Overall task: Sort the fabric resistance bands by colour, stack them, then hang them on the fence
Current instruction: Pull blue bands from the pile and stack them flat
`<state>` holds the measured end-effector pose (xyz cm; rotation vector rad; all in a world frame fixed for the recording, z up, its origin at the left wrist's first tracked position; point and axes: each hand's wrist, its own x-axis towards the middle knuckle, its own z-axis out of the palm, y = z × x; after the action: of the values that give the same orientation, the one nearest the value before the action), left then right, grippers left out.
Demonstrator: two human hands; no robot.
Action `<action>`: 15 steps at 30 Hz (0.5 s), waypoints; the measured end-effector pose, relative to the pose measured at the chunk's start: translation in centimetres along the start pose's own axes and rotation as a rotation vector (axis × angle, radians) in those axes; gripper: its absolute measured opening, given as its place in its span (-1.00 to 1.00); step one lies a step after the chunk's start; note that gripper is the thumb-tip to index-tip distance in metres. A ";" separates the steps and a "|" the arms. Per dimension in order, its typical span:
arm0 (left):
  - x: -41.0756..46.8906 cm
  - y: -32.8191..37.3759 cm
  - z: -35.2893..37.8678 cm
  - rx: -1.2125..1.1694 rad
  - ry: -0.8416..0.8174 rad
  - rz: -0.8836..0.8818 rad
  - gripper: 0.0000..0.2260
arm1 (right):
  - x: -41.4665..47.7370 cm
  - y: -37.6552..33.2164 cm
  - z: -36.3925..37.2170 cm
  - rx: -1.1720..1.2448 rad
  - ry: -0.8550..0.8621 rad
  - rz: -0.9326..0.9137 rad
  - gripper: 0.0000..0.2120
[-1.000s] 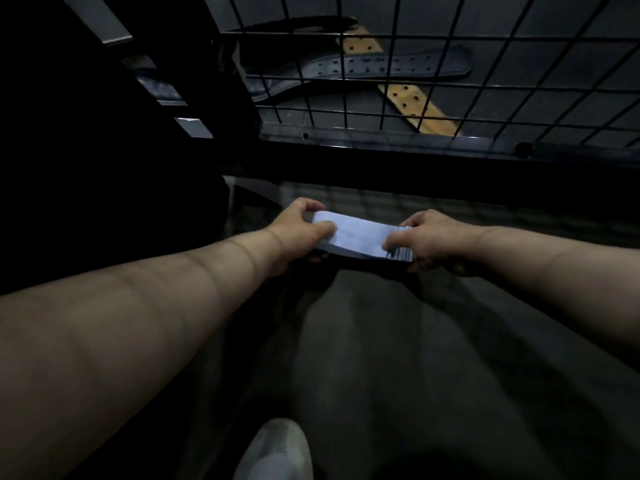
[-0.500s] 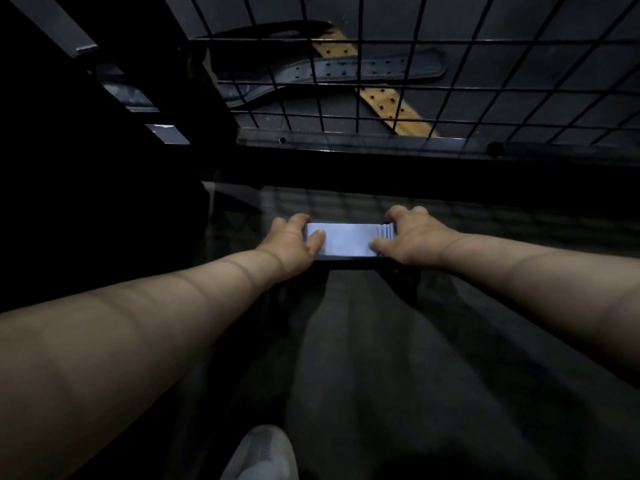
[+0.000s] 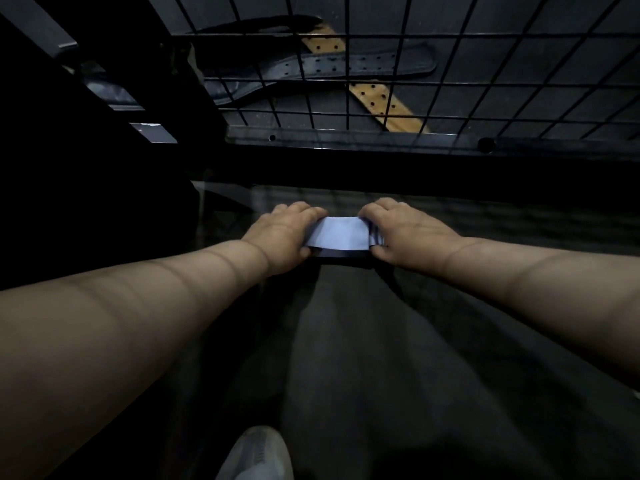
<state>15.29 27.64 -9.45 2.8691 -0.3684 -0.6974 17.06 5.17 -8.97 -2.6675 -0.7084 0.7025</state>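
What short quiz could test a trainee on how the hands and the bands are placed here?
1. True or false: both hands hold the stack of bands, one at each end.
2. Which colour is the top band? A) pale blue B) red C) yellow
3. Fill in: behind the wire fence lie a dark belt and a ____ belt, both with holes.

Key
1. True: the left hand and the right hand each keep a grip on one end.
2. A
3. tan
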 end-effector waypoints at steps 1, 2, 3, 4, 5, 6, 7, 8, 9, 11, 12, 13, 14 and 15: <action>0.1 0.1 0.0 0.005 -0.014 -0.006 -0.32 | 0.1 0.1 -0.1 0.000 -0.008 0.002 -0.57; 0.2 0.2 0.0 0.014 -0.029 -0.015 -0.31 | 0.2 0.2 -0.1 -0.009 -0.023 0.003 -0.56; 0.2 0.2 0.1 0.025 -0.044 -0.027 -0.29 | 0.2 0.3 -0.1 -0.021 -0.044 0.003 -0.52; 0.3 0.3 0.1 0.035 -0.055 -0.039 -0.27 | 0.2 0.4 0.0 -0.032 -0.066 0.003 -0.47; 0.3 0.4 0.2 0.040 -0.058 -0.048 -0.27 | 0.2 0.4 0.0 -0.039 -0.084 0.007 -0.41; 0.4 0.5 0.3 0.042 -0.054 -0.050 -0.29 | 0.3 0.4 0.1 -0.039 -0.090 0.012 -0.39; 0.5 0.6 0.3 0.046 -0.048 -0.047 -0.31 | 0.3 0.4 0.3 -0.035 -0.081 0.013 -0.40; 0.6 0.7 0.3 0.056 -0.044 -0.043 -0.34 | 0.3 0.3 0.5 -0.034 -0.065 0.011 -0.41; 0.6 0.8 0.2 0.071 -0.042 -0.037 -0.35 | 0.3 0.3 0.7 -0.039 -0.054 0.010 -0.42; 0.6 0.6 0.1 0.098 -0.035 -0.018 -0.35 | 0.3 0.2 1.0 -0.045 -0.040 0.009 -0.40; 0.6 0.4 0.0 0.104 -0.028 -0.007 -0.35 | 0.3 0.3 1.1 -0.047 -0.029 0.009 -0.38; 0.6 0.3 0.0 0.103 -0.026 -0.001 -0.35 | 0.3 0.4 1.2 -0.053 -0.021 0.008 -0.37; 0.6 0.2 0.0 0.097 -0.030 -0.002 -0.35 | 0.4 0.5 1.3 -0.060 -0.017 0.006 -0.38; 0.6 0.2 0.0 0.094 -0.037 -0.006 -0.35 | 0.4 0.5 1.3 -0.067 -0.014 0.003 -0.42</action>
<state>15.75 27.30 -9.65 2.9496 -0.4084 -0.7554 16.90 5.15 -10.44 -2.7267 -0.7444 0.7115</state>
